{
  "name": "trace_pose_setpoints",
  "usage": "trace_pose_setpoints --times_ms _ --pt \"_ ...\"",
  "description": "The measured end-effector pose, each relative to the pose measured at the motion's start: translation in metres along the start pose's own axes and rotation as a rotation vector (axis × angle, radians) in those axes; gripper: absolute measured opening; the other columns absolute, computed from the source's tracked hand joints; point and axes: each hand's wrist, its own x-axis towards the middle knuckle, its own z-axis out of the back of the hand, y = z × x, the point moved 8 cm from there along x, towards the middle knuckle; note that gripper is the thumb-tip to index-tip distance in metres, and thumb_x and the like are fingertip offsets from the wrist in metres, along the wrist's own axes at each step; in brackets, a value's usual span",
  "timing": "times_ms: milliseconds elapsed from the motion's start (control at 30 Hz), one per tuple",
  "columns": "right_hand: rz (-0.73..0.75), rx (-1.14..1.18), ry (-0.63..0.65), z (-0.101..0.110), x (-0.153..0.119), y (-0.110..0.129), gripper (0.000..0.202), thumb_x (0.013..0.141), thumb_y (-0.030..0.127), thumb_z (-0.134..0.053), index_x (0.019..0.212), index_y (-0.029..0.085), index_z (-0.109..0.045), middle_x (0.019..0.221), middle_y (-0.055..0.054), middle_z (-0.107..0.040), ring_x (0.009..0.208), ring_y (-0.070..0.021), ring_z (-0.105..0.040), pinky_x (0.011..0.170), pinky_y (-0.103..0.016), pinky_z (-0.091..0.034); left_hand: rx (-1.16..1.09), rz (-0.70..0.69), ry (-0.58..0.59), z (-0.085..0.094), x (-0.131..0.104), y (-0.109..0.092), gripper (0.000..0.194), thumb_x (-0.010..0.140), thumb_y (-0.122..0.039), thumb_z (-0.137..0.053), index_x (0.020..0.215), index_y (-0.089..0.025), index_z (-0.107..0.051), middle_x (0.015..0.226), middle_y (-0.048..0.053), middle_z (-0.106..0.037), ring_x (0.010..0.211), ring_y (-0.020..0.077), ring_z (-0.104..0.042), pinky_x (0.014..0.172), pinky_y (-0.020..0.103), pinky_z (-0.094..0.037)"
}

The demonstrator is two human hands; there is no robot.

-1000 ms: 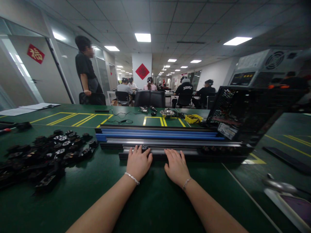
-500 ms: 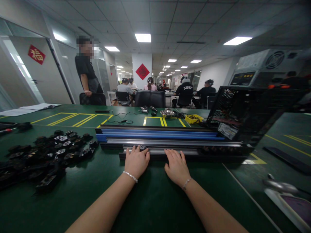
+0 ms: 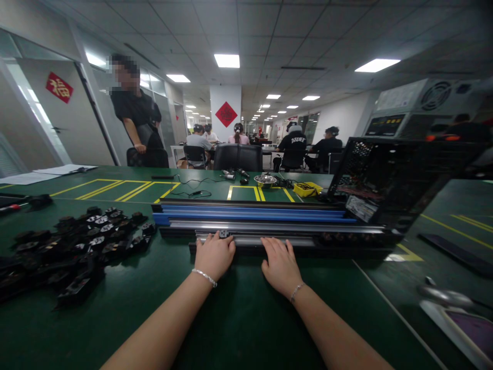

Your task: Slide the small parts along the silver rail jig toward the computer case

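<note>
A long black-and-silver rail (image 3: pixel 246 242) lies across the green table in front of me. On its left part sits a small black socket-like module (image 3: pixel 224 234) with a pale patterned face. My left hand (image 3: pixel 214 255) is closed around this module, between thumb and index finger, with the other fingers resting on the rail. My right hand (image 3: pixel 280 261) lies palm down on the rail's middle, fingers stretched out and holding nothing. Further right, several dark modules (image 3: pixel 342 238) sit in the same rail. Behind it lie more rails, one of them blue (image 3: pixel 250 214).
A pile of black modules (image 3: pixel 96 234) lies at the left. An open computer case (image 3: pixel 389 180) stands at the right behind the rail. A metal bowl (image 3: pixel 265 180) and a yellow tray (image 3: pixel 307 188) are further back. A person (image 3: pixel 138 121) stands behind a chair.
My left hand has shifted slightly left along the rail, and the small module with it. My right hand has stayed put. The standing person has leaned to the left.
</note>
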Motion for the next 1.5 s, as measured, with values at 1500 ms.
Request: trace_pose_setpoints --times_ms 1500 --pt "-0.009 0.014 -0.001 0.0 0.0 -0.001 0.055 0.073 0.017 -0.041 0.128 0.019 -0.043 0.129 -0.005 -0.049 0.123 -0.0185 -0.035 0.108 -0.041 -0.006 -0.016 -0.021 0.208 -0.001 0.013 0.032 0.04 0.082 -0.042 -0.035 0.111 -0.033 -0.06 0.112 0.007 -0.064 0.115 0.0237 -0.051 0.089 0.037 -0.042"
